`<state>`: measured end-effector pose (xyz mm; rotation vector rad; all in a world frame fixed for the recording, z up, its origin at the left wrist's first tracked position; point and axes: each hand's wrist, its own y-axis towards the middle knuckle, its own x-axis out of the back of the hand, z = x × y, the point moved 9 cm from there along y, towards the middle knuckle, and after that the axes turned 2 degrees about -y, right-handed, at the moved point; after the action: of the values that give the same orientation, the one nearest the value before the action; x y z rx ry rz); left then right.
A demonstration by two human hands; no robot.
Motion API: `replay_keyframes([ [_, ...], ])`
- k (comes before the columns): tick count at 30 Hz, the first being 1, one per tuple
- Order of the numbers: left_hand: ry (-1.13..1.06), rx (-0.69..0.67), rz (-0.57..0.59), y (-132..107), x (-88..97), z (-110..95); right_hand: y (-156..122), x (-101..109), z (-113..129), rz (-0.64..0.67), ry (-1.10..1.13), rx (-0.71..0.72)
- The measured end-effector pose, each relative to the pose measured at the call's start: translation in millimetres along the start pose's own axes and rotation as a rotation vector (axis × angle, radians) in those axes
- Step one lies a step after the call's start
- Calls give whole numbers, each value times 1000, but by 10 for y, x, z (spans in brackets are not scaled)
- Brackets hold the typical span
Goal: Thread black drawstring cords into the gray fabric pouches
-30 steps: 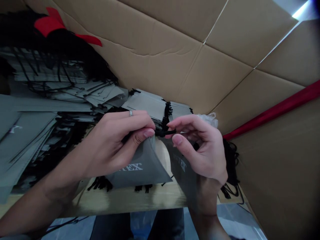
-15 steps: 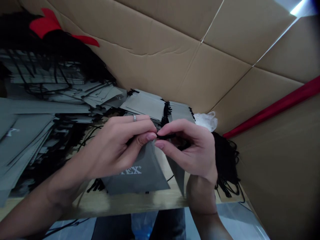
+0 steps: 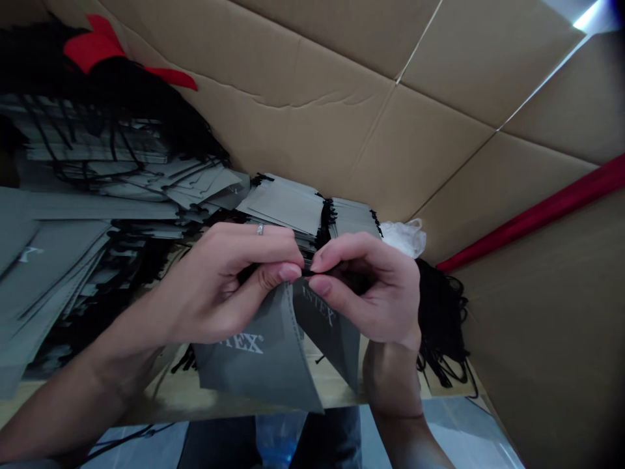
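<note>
Left hand: the left hand [image 3: 229,286] has its thumb and forefinger pressed together on the top corner of the near pouch [image 3: 258,358]; the other fingers curl in behind them.
Ring: a ring [image 3: 260,228] sits on one finger of the left hand.
Right hand: the right hand [image 3: 375,293] pinches the top edge of the far pouch [image 3: 329,332] between thumb and forefinger, fingertip to fingertip with the left hand.
Near pouch: grey, printed INTEX, it hangs from the left thumb, below the left palm.
Far pouch: grey, same print, it hangs under the right thumb, edge against the near pouch.
Black drawstring: a short bit of black drawstring [image 3: 308,264] shows between the two pinches; which fingers grip it I cannot tell.
Beyond the knuckles: stacks of grey pouches [image 3: 288,205] lie just past both hands, with more piled out to the left of the left hand.
Right of the right hand: a tangle of black cords [image 3: 442,312], with crumpled white plastic [image 3: 403,236] just past the knuckles.
Under the hands: a wooden table edge [image 3: 161,397].
Backdrop: a cardboard wall [image 3: 390,98] rises beyond the stacks.
</note>
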<state>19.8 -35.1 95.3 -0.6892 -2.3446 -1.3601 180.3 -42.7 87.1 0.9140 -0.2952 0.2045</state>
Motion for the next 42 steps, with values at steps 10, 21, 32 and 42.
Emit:
replay_keyframes([
  [10, -46, 9, 23, -4, -43, 19, -40, 25, 15, -10, -50, 58],
  [21, -4, 68, 11, 7, 7, 34, -21, -30, -112, -40, 111, -128],
  [32, 82, 170, -65, 18, 58, 135, -84, 218, 59, -170, -134, -136],
  [42, 77, 140, -56, 19, -54, 152, -39, 106, 128, -100, -321, 15],
])
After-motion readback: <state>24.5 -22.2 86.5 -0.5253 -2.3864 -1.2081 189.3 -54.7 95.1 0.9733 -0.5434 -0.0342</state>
